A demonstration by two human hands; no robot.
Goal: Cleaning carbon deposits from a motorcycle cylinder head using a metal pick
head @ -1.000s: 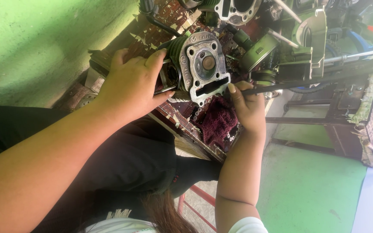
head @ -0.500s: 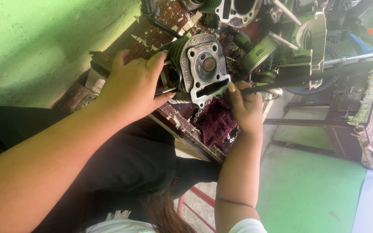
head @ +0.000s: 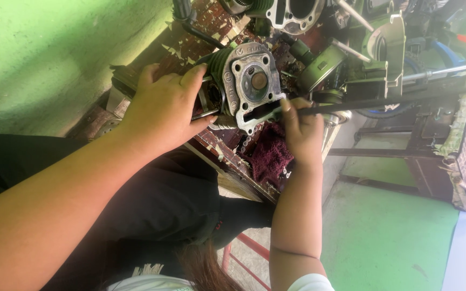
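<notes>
My left hand point(head: 163, 108) grips the finned side of a grey metal engine cylinder point(head: 249, 83), holding it on edge against the workbench point(head: 227, 159). The cylinder's flat face points toward me, with a round piston top in its bore and a long slot along one side. Fingers of my right hand point(head: 303, 132) pinch the near end of a long dark rod point(head: 384, 102), whose tip rests at that slot. A maroon rag point(head: 268, 153) lies under my right hand.
The bench has peeling dark-red paint. A second cylinder block point(head: 292, 11) and green-grey engine parts point(head: 384, 48) crowd its far side. A dark metal stand point(head: 438, 140) is on the green floor at right. A red stool frame point(head: 249, 248) shows below.
My right hand has edged a little closer along the rod to the cylinder's slot. My left hand keeps its grip, and the cylinder has barely moved.
</notes>
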